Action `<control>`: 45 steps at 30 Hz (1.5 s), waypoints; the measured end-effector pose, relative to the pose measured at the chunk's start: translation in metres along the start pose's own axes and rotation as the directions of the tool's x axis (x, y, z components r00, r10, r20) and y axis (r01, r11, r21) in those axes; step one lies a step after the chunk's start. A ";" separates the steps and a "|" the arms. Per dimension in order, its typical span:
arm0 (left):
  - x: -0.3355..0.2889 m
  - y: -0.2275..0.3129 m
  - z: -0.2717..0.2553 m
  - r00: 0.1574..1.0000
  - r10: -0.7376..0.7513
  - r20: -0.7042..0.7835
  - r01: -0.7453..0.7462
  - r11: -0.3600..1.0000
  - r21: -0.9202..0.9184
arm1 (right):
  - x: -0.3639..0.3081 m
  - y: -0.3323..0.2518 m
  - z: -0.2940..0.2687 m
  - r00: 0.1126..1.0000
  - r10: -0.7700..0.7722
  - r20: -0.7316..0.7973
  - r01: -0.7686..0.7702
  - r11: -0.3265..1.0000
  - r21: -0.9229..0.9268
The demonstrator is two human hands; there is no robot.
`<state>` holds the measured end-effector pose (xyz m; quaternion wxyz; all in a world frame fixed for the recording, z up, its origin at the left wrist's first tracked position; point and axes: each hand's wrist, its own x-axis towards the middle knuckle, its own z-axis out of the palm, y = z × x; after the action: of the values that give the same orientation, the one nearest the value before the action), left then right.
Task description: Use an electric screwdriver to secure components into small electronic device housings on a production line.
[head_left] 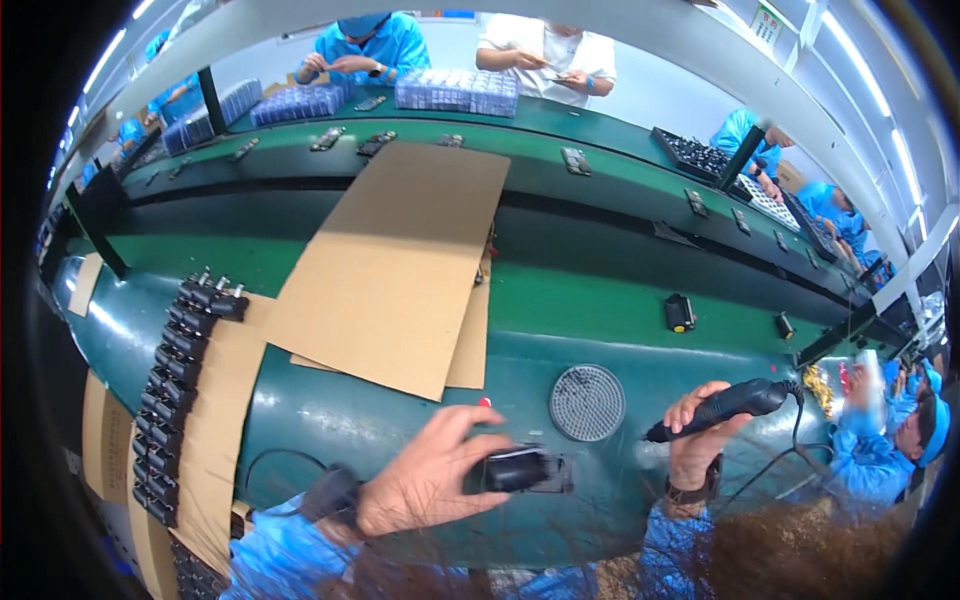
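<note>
My left hand [435,475] is curled round a small black housing [517,468], thumb and fingers on its near and far sides. The housing sits low over the green worktop, beside a clear or metallic frame-like fixture whose details are blurred. In my right hand [697,436] is a black electric screwdriver [728,404], raised nearly level with its tip toward the left and a coiled cord hanging from its rear. Between the hands and a little farther off lies a round grey dimpled tray [587,403].
Brown cardboard sheets [385,270] lean across the far left of the worktop. A long row of black units [170,400] stands on cardboard at left. Black parts with yellow [680,313] rest farther right. Beyond, circuit boards [576,161] lie along a green line where co-workers sit.
</note>
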<state>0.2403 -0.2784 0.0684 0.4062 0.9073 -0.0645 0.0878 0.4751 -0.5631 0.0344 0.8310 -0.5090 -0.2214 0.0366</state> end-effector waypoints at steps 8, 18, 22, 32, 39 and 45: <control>-0.064 0.013 -0.025 0.938 -0.345 0.031 0.240 0.712 0.660 | -0.009 0.010 -0.004 0.991 0.107 0.083 -0.103 0.993 -0.051; -0.096 0.002 -0.095 0.729 -0.385 -0.565 0.602 0.754 0.263 | -0.007 0.014 -0.016 0.997 0.042 0.057 -0.037 0.996 -0.084; -0.163 -0.084 -0.152 0.483 -0.346 -0.804 0.806 0.534 0.255 | -0.007 0.022 -0.017 0.997 0.058 0.046 -0.057 0.998 -0.007; -0.174 -0.186 -0.182 0.497 -0.263 -0.827 0.864 0.237 0.445 | -0.008 0.024 -0.017 0.997 0.071 0.038 -0.071 0.997 0.005; -0.127 -0.177 -0.175 0.507 -0.242 -0.827 0.860 0.212 0.465 | -0.018 0.036 -0.061 0.987 0.162 0.000 -0.162 0.984 -0.072; 0.006 -0.067 -0.129 0.797 -0.035 -0.603 0.454 0.694 0.559 | -0.009 0.020 0.016 0.997 0.074 -0.029 -0.074 0.997 0.001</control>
<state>0.2446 -0.1379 0.1057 0.0544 0.9258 0.2189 0.3034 0.4635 -0.5429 0.0208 0.8320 -0.5176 -0.1903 0.0601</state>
